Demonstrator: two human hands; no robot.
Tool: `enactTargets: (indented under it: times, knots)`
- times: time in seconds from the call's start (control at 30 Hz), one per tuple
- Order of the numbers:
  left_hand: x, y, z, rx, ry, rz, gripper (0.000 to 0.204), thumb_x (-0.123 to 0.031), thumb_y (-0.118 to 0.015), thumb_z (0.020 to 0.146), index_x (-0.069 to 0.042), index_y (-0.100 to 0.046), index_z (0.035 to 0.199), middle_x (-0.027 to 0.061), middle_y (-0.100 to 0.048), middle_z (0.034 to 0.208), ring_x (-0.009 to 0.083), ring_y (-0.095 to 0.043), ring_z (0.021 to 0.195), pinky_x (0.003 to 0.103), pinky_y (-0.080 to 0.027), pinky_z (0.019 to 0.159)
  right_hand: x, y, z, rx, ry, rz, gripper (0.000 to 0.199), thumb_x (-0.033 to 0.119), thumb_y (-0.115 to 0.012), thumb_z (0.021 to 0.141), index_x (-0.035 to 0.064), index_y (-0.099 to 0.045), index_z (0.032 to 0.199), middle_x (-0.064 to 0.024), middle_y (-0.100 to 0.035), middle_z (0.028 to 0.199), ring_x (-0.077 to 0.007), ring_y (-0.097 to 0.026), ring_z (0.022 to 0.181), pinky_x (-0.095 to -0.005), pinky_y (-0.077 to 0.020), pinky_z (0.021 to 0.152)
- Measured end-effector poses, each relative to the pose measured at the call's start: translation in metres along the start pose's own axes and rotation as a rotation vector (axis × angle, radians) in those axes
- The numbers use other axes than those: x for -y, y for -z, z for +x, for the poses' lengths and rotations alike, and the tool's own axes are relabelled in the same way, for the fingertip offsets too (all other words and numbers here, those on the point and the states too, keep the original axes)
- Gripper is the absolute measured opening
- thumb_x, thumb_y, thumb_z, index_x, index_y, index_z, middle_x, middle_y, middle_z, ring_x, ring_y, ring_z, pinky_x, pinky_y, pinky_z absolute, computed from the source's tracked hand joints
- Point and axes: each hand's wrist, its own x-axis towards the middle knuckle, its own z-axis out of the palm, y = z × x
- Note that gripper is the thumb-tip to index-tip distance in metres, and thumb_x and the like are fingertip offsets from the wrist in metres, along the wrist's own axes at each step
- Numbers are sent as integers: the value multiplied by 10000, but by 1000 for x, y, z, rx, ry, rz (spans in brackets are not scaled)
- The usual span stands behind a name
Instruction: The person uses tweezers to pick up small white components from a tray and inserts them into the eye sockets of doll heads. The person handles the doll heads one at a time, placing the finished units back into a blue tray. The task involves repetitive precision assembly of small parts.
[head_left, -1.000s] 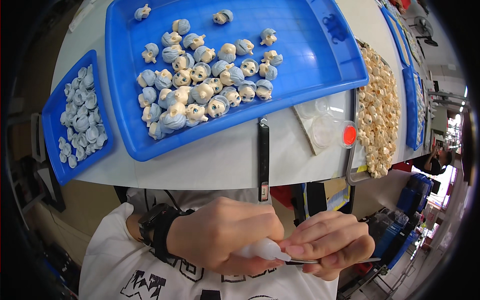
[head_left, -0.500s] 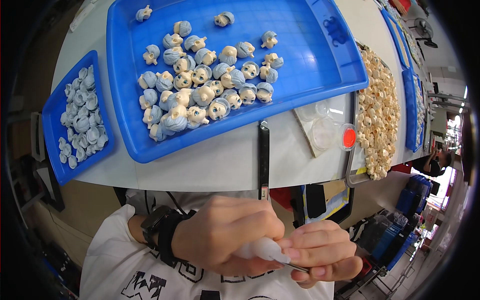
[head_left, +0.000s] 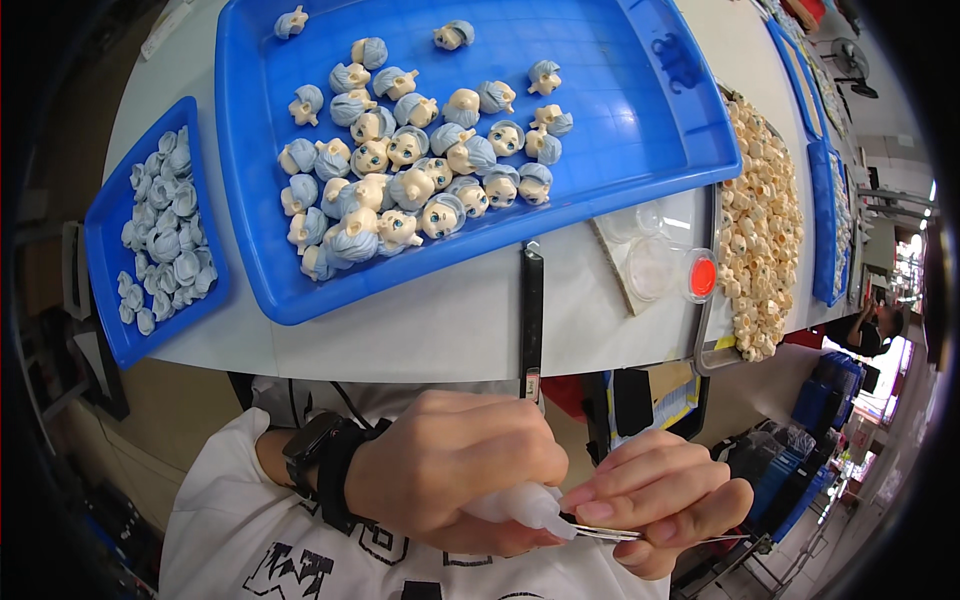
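In front of my body, my left hand [head_left: 455, 465], with a black watch and a dark band at its wrist, is wrapped round a small white squeeze bottle [head_left: 522, 504]. The bottle's nozzle points toward my right hand [head_left: 665, 495]. That hand pinches thin metal tweezers [head_left: 597, 533] between thumb and fingers. One end of the tweezers touches or nearly touches the nozzle, and the other sticks out beyond my right hand. My fingers cover the middle of the tweezers. Whether anything tiny sits at the nozzle is too small to tell.
A large blue tray [head_left: 640, 130] holds several doll heads with blue-grey hair. The small blue tray [head_left: 112, 225] at left carries loose hair pieces. At right, a metal tray [head_left: 703, 325] is full of beige head parts. Clear round containers [head_left: 650, 272] and a red-centred one [head_left: 702, 276] stand between.
My right hand has shifted a little to the right and its fingers have changed position. More of the tweezers now shows, on both sides of the hand. My left hand stays almost in place.
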Motion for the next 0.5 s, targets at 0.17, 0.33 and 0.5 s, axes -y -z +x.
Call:
enactTargets:
  times: [0.17, 0.33, 0.5]
  knots:
    - [-1, 2, 1, 4, -4, 23, 361, -321, -731, 742, -14, -585, 862, 106, -582, 771, 194, -550, 539, 276, -423, 451, 1, -1, 6, 26, -24, 13, 346, 43, -688, 731, 53, -357, 832, -190, -645, 744, -273, -659, 616, -319, -501, 488]
    - [0, 5, 2, -22, -61, 271, 422, -402, -741, 701, -31, -597, 842, 83, -573, 744, 196, -544, 539, 275, -422, 453, 23, 8, 31, 209, -265, -41, 311, -1, -683, 711, 46, -383, 780, -217, -652, 788, -286, -667, 644, -346, -529, 530]
    - [-1, 6, 4, -102, -88, 445, 414, -451, -716, 680, -75, -584, 793, 38, -538, 716, 191, -520, 530, 286, -395, 427, 24, 11, 47, 295, -380, -54, 282, -19, -701, 685, 47, -441, 772, -200, -656, 759, -267, -658, 614, -332, -524, 524]
